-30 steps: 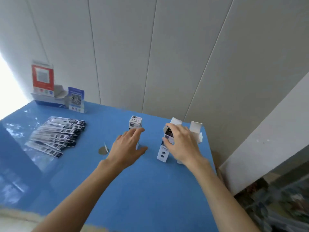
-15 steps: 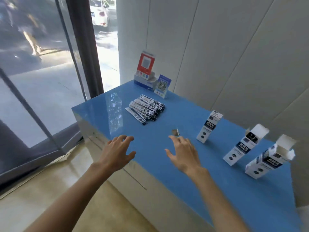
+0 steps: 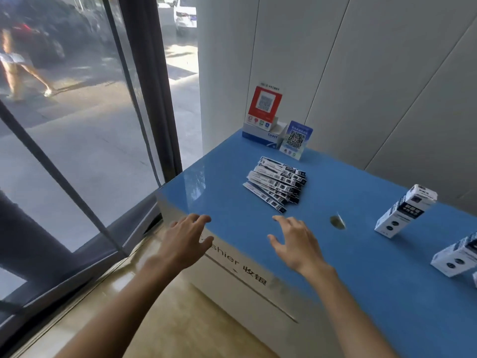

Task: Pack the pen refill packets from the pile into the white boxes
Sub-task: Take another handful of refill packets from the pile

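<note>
A pile of slim black-and-white pen refill packets (image 3: 277, 182) lies fanned out on the blue counter (image 3: 361, 254). One white box (image 3: 405, 210) stands upright at the right, its top shut. A second white box (image 3: 458, 257) leans at the right edge, partly cut off. My left hand (image 3: 184, 241) hovers open over the counter's front left edge. My right hand (image 3: 294, 241) hovers open over the counter, just short of the pile. Both hands hold nothing.
A red QR-code stand (image 3: 264, 107) sits on a white carton (image 3: 263, 134) at the counter's far corner, with a blue QR-code sign (image 3: 296, 139) beside it. A small grey scrap (image 3: 336, 221) lies between my right hand and the box. Glass wall to the left.
My head has turned left from the boxes toward the pile. Both hands let go of the boxes and moved left, now spread open near the packets.
</note>
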`<state>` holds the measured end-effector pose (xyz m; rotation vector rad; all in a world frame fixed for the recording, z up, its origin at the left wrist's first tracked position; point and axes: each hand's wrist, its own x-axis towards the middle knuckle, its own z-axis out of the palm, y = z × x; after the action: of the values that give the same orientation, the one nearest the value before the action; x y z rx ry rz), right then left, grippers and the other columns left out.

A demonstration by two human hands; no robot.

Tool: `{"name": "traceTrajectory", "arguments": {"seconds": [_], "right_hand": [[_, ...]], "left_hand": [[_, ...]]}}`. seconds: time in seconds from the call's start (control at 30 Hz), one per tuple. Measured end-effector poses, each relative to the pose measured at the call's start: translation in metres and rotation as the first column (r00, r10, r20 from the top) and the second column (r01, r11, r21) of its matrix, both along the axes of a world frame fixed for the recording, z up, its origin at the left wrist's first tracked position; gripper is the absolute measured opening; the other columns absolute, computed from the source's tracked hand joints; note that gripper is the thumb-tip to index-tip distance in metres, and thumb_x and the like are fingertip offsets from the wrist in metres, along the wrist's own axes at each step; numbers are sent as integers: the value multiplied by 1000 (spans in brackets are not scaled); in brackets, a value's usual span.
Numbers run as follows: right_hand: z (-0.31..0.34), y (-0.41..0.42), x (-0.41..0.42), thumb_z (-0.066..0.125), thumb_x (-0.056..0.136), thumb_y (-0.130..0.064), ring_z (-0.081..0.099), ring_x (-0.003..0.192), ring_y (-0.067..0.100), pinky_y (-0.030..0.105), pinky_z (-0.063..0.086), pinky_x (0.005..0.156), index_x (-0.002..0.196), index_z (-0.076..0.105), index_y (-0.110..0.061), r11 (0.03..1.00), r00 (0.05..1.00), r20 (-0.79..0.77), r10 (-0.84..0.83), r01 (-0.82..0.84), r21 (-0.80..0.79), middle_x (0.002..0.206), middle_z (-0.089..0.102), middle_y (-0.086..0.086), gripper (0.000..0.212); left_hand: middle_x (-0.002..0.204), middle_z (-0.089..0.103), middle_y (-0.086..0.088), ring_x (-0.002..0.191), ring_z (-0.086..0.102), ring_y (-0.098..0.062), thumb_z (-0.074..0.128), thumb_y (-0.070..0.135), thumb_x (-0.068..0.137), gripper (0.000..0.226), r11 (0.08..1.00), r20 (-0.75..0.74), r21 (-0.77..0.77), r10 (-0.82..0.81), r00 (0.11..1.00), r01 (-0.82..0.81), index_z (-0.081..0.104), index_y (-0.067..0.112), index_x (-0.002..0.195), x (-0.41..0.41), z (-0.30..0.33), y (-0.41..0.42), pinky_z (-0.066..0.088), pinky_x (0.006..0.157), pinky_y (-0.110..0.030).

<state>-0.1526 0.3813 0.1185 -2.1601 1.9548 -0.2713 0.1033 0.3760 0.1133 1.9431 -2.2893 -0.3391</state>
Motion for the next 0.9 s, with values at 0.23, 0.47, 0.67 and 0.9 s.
{"name": "traceTrajectory", "arguments": {"seconds": [0.23,0.47,0.67,0.9], "right_hand": [[-26,-59,-19,49,94,-39,48,116,25,38,45,92,136,41,-21,981,982,-1,-191,191,42,122,55,4,47],[-51,-125,-48,49,95,-37,47,119,26,35,42,93,139,39,-19,937,942,20,-335,331,110,127,54,5,48],[-66,-153,-69,51,94,-35,48,119,26,35,41,95,138,43,-18,900,900,70,-430,422,107,128,55,6,47],[-71,-148,-82,54,93,-32,48,122,25,33,38,101,137,45,-16,864,862,90,-499,487,127,130,55,6,47]], "left_hand": [[145,44,5,130,44,-18,49,46,96,50,987,0,61,-147,989,147,38,28,142,-6,-29,-87,35,105,-34],[145,43,2,129,46,-21,50,45,95,52,941,21,110,-323,946,319,39,26,141,-40,-51,-189,35,106,-36],[159,18,-4,145,20,-24,54,40,93,64,834,56,67,-552,832,548,27,24,149,-93,-71,-244,23,114,-39],[157,28,-4,145,25,-28,51,52,91,66,751,48,28,-661,749,660,31,26,149,-117,-93,-268,22,116,-41]]}}
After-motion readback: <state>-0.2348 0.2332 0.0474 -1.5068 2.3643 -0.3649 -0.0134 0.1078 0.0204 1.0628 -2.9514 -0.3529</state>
